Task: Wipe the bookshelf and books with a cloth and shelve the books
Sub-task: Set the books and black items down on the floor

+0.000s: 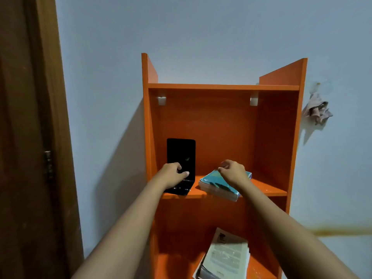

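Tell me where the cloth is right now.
In the head view, the cloth hangs crumpled against the wall, just right of the orange bookshelf. It is beside the right side panel, level with the upper compartment.

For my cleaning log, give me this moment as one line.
left hand: holds black bookend | right hand: over blue book, grip unclear | blue book: flat on middle shelf | cloth: hanging beside bookshelf

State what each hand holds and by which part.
Left hand grips the bookend low on its upright plate. Right hand is over the teal book, fingers curled; whether it holds it cannot be told.
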Motion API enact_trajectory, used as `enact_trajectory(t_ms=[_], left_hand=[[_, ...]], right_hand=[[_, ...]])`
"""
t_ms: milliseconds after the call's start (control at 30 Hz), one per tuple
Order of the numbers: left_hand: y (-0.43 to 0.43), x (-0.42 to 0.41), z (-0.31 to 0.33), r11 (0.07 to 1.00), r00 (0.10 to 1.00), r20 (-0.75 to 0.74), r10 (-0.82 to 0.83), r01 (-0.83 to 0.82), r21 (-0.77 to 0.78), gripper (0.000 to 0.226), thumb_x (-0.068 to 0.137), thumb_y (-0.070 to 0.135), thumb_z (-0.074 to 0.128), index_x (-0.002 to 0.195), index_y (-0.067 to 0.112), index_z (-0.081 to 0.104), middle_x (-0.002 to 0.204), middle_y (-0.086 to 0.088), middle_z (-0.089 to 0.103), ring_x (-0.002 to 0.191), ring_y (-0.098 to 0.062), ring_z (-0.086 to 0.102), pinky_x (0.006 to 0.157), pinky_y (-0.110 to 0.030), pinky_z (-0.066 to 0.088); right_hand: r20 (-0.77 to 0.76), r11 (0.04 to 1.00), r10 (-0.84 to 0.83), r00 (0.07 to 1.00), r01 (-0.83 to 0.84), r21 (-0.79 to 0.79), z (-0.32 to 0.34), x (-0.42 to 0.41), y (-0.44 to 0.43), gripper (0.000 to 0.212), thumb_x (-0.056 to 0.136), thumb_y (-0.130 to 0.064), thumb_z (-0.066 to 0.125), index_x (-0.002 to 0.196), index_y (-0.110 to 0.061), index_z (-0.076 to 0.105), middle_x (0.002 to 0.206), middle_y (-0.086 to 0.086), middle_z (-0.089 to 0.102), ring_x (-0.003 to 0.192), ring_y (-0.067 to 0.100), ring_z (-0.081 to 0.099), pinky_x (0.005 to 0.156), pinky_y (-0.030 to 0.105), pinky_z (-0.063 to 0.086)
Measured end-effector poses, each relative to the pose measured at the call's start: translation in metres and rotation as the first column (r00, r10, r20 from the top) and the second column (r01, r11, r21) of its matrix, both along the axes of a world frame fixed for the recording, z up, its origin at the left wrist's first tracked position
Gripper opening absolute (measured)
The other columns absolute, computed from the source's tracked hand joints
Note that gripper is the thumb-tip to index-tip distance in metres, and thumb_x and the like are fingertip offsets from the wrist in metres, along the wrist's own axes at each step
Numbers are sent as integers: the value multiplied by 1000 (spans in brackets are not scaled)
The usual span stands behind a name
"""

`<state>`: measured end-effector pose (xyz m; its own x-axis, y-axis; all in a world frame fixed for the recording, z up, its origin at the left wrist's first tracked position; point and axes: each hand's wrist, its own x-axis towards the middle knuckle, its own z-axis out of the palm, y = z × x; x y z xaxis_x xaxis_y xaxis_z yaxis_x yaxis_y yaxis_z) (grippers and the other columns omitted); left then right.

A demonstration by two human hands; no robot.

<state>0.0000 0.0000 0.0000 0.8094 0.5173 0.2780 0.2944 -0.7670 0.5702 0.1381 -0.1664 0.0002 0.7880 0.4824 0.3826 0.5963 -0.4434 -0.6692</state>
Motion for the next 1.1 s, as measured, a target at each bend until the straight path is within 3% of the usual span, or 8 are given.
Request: enact_trajectory(t_ms=[100,167,300,500,767,867,933,1100], left_hand=[[3,5,-11,1000,999,-31,17,-17,-16,46,92,39,55,127,9,51,127,-10,53,109,-21,54,86,-30,46],[7,10,-22,999,999,-40,17,-19,-38,40,92,36,56,122,9,54,123,-10,55,104,-21,55,83,-29,46],[15,16,-42,998,997,-52,54,-55,-30,29,91,33,58,110,10,59,113,-9,60,92,-20,57,79,-31,47],[23,18,-64,992,990,-72,117,-113,62,29,89,35,59,111,16,64,117,-8,61,103,-26,58,85,-33,46],[1,16,-68,975,987,62,145,-153,159,26,83,41,66,96,19,72,103,3,68,96,-15,60,69,-25,43],[1,14,-70,992,991,105,84,-93,84,21,85,36,65,92,17,71,100,3,67,94,-14,60,70,-25,44],[5,13,-70,997,980,190,58,-66,40,18,87,29,64,99,16,68,108,-1,63,100,-15,58,73,-23,43],[20,17,-66,963,886,407,221,-264,51,58,90,22,61,141,13,36,146,-9,28,131,-23,35,95,-22,32]], right_hand=[[-34,997,-59,998,57,-59,-10,8,-11,31,94,-17,51,124,-9,55,124,13,59,88,16,57,63,17,53],[-30,992,-88,996,85,-88,-21,17,-18,33,92,-16,52,124,-8,56,126,16,59,94,23,63,76,34,57],[-21,985,-143,989,140,-96,-40,26,-31,34,90,-19,55,121,-5,59,125,18,58,96,28,64,83,40,53],[-64,988,-151,986,152,3,-62,18,-31,34,89,-24,61,115,-2,63,126,19,49,116,29,47,92,34,38],[-140,974,-126,982,150,171,-70,-9,-21,40,85,-28,66,117,-3,62,122,18,50,118,27,46,92,31,36],[-203,963,-131,970,173,205,-73,-10,-21,47,85,-31,66,124,-6,57,122,19,51,121,31,43,97,38,38],[-243,964,-121,962,172,203,-74,-6,-21,52,85,-34,64,129,-8,52,125,19,54,119,32,46,96,42,43],[-417,970,5,909,96,221,-79,8,-14,68,88,-40,60,143,-19,26,118,14,55,104,36,61,95,47,48]])
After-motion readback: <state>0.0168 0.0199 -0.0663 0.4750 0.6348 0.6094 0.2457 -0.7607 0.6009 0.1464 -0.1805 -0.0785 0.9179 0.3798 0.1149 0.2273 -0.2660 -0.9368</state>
